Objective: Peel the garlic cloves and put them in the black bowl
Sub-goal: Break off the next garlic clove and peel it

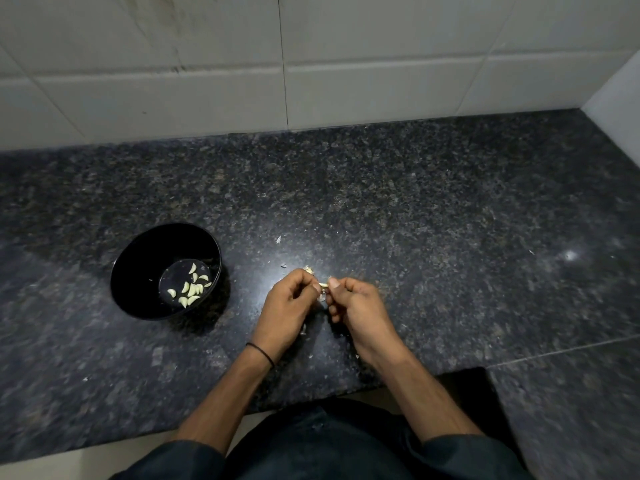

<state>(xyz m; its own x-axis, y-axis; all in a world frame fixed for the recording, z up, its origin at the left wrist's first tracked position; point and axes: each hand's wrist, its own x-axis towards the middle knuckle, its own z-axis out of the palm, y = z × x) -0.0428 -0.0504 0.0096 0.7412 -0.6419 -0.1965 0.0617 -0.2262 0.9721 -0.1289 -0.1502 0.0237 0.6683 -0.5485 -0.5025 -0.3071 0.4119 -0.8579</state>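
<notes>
A garlic clove with loose papery skin sits between my two hands above the dark granite counter. My left hand pinches it from the left with curled fingers, a black band on that wrist. My right hand pinches it from the right, thumb on top. The black bowl stands on the counter to the left of my hands, a hand's width away. Several pale peeled cloves lie in its bottom.
Small scraps of garlic skin lie on the counter beyond and around my hands. A white tiled wall closes the back, another wall the far right. The counter's front edge steps back near my right forearm.
</notes>
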